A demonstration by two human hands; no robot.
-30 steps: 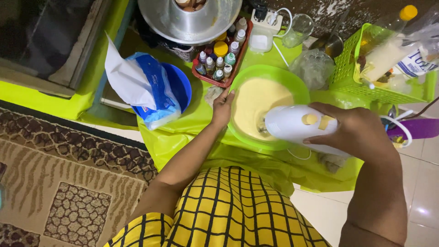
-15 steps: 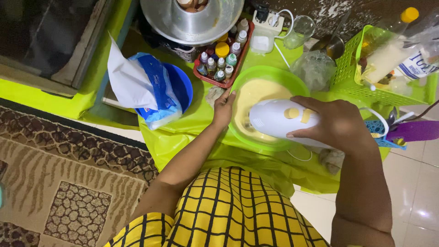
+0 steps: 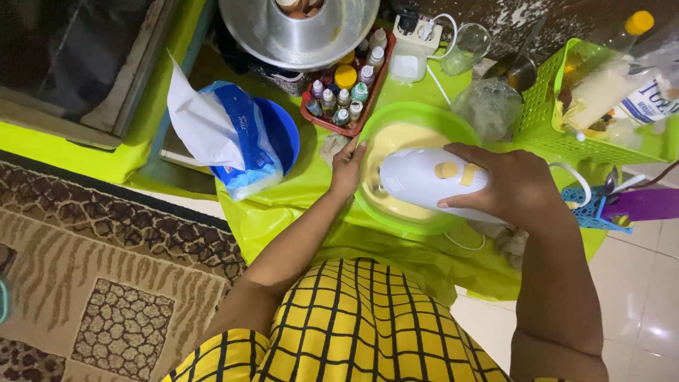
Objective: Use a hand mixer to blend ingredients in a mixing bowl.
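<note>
mixer (image 3: 424, 177) shifted left, over bowl (image 3: 396, 120)

— What packaging sits off your left hand (image 3: 346, 168)?

— A blue and white plastic bag (image 3: 237, 138), crumpled, with its white top open, resting in the blue bowl (image 3: 283, 131) at the edge of the green table cover.

— And ahead of you?

— A red tray of small bottles (image 3: 339, 99) with coloured caps.

— On your right?

— In the green basket (image 3: 559, 120), a white packet with a printed label (image 3: 647, 99), beside a clear bottle with a yellow cap (image 3: 615, 42)
</note>
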